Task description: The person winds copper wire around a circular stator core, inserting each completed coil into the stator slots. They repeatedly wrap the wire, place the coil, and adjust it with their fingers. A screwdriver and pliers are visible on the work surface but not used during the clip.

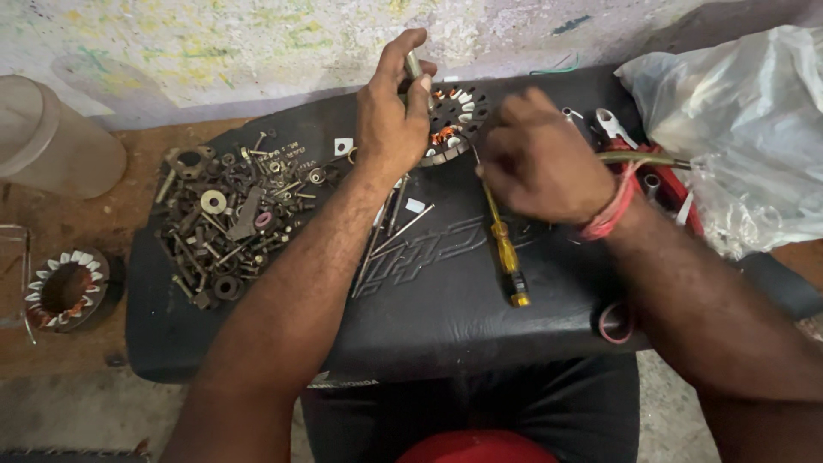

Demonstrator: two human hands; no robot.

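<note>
Fingers of the left hand (390, 120) pinch a small metal rod (414, 65) over the round motor part (453, 125); the right hand (540, 159) curls shut at three o'clock, its hold hidden. A slip could poke the thin wires.

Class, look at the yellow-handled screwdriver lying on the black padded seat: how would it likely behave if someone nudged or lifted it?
The yellow-handled screwdriver has a thin metal shaft, so it would probably stay stiff when lifted. Its rounded handle suggests that it might roll if nudged sideways, though the soft black padded seat may slow it. It looks slim, so it is likely light enough for one hand.
</note>
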